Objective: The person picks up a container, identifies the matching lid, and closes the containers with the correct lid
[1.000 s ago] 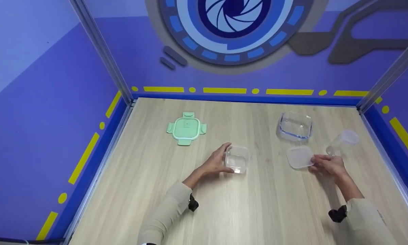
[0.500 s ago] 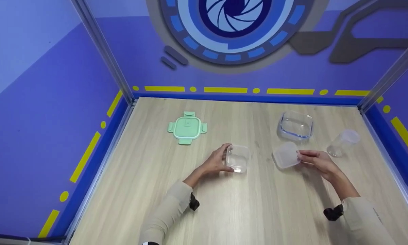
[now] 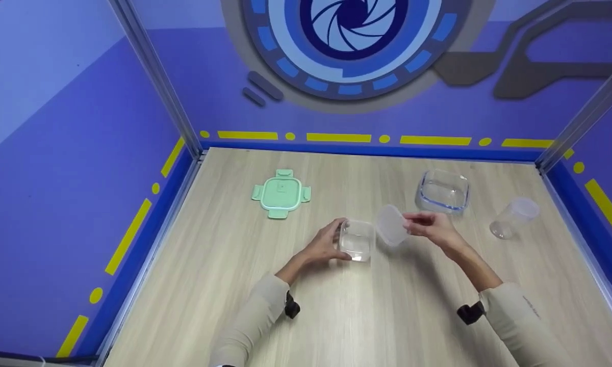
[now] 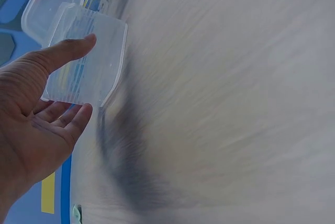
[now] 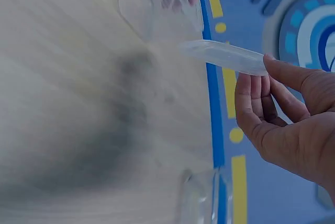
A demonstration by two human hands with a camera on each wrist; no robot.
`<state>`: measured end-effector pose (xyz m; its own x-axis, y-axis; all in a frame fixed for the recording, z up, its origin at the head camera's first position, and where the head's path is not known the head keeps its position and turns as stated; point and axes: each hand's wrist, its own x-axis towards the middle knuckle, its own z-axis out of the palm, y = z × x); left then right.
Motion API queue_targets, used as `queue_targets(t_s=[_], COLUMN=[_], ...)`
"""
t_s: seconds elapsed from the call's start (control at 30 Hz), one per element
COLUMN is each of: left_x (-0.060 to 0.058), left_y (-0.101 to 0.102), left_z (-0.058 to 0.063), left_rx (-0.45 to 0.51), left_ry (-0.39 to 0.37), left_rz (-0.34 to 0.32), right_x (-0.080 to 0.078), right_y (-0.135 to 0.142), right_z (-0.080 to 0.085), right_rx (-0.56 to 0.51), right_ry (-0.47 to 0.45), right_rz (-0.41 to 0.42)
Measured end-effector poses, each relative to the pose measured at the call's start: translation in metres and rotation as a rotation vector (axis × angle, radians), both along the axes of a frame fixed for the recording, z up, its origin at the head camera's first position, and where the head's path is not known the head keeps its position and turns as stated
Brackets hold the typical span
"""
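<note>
A clear square plastic container (image 3: 357, 242) stands on the table, its open top facing up. My left hand (image 3: 322, 242) grips it from the left side, thumb on the near wall and fingers round the far one, as the left wrist view also shows. Just right of the container, a translucent white square lid (image 3: 390, 226) is held tilted above the table. My right hand (image 3: 433, 230) pinches the lid by its right edge; in the right wrist view the lid (image 5: 227, 56) appears almost edge-on between thumb and fingers.
A green lid with four-sided clips (image 3: 281, 193) lies at the back left. The glass container (image 3: 443, 192) stands at the back right, beyond my right hand. A clear cylindrical cup (image 3: 514, 219) sits near the table's right side. Blue walls (image 3: 336, 120) enclose the back and sides.
My right hand has carried the white lid leftward, from near the glass container to beside the clear container, and tilted it more steeply. My left hand and its container have stayed in place.
</note>
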<state>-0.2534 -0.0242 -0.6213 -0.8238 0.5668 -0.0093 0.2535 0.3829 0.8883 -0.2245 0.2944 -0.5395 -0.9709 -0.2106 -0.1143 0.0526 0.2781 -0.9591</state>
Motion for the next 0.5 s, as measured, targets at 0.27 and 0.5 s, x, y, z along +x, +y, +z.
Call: queue_targets(t_s=[0.27, 0.5], left_x=[0.002, 0.002], left_y=[0.001, 0.001], left_z=[0.0, -0.002], left_rx=[0.032, 0.094], left_ry=[-0.018, -0.032], left_rz=[0.001, -0.007], right_x=[0.003, 0.014], right_y=[-0.036, -0.051], right_z=[-0.003, -0.012], right_rx=[0.275, 0.331], right_ry=[0.34, 0.497], right_rz=[0.049, 0.052])
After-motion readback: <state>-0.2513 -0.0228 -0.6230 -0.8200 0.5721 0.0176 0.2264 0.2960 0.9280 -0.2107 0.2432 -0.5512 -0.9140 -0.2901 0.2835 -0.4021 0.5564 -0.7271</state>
